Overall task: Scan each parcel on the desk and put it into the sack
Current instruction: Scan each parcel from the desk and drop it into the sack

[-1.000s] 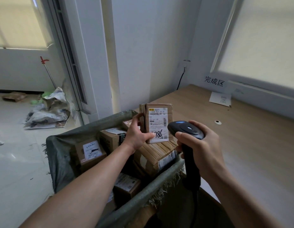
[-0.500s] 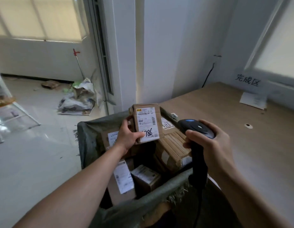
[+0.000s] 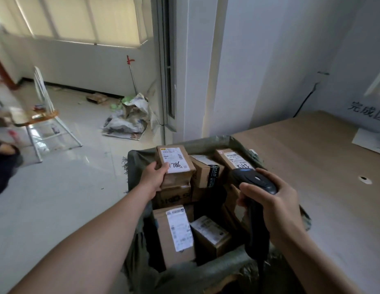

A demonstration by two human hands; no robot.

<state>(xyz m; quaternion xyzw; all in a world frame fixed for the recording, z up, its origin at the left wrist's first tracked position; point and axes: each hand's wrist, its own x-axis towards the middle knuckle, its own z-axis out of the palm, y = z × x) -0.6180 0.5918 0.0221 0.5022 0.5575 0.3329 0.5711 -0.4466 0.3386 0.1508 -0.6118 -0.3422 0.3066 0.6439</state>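
My left hand [image 3: 155,176] grips a small cardboard parcel [image 3: 175,164] with a white label marked 1786, low over the far left of the open green sack [image 3: 206,270]. The parcel lies label up on other boxes inside the sack. My right hand [image 3: 269,200] holds a black barcode scanner [image 3: 253,181] by its handle above the sack's right side, its head pointing towards the parcels. Several labelled cardboard parcels [image 3: 176,232] fill the sack.
The wooden desk [image 3: 325,166] runs along the right, with a sheet of paper [image 3: 369,141] near the wall and a cable hole [image 3: 364,179]. On the tiled floor to the left stand a white chair [image 3: 44,115] and a pile of crumpled bags [image 3: 129,119].
My left hand has lowered the 1786 parcel from upright in front of the scanner down into the sack and laid it flat. The view has swung left.
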